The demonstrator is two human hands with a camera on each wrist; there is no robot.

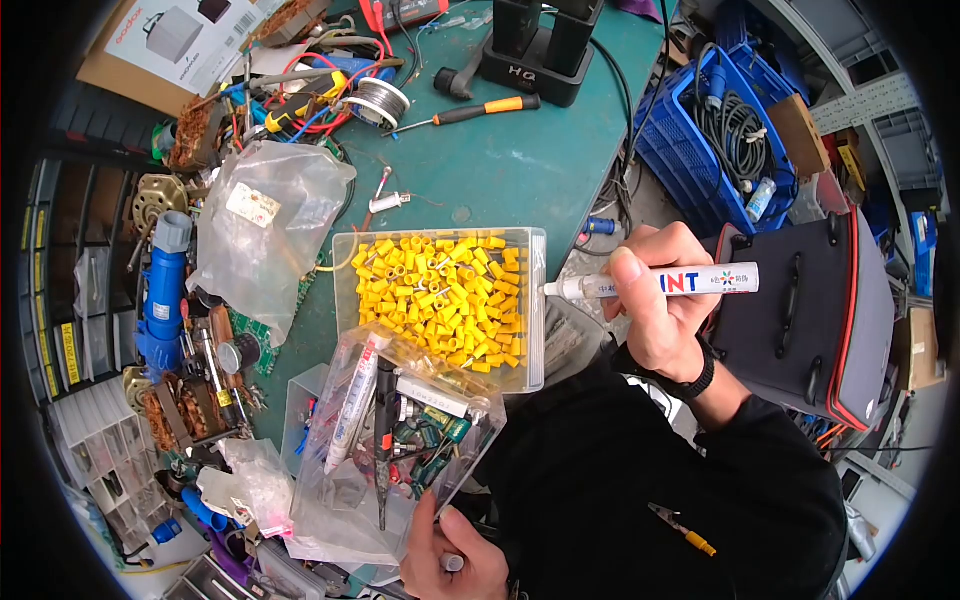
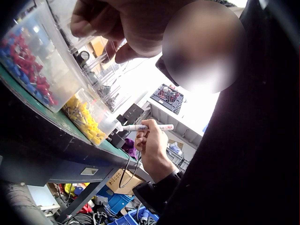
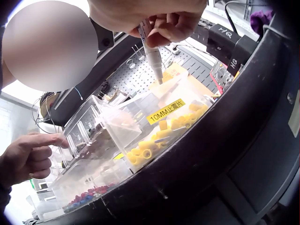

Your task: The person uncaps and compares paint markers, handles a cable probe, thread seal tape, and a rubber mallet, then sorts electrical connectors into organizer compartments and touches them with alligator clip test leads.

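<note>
My right hand (image 1: 660,300) pinches a white paint marker (image 1: 715,280) marked "INT". Its uncapped tip is right at the side wall of a clear plastic box (image 1: 538,330) full of yellow wire ferrules (image 1: 440,300). In the right wrist view a yellow label (image 3: 166,111) sits on that box. My left hand (image 1: 450,560) has its index finger extended to a tilted clear bin (image 1: 470,480). Its other fingers curl round a small pale cap (image 1: 452,563). Inside the bin lie another marker (image 1: 355,405), a black pen-like tool (image 1: 384,430) and small electronic parts.
Beneath the tilted bin, another clear box (image 2: 51,70) holds red and blue ferrules. A screwdriver (image 1: 470,110), solder spool (image 1: 378,104) and black charger (image 1: 540,60) occupy the bench's far side. A plastic bag (image 1: 270,220) lies left. Blue crates (image 1: 680,150) and a dark case (image 1: 800,310) stand right.
</note>
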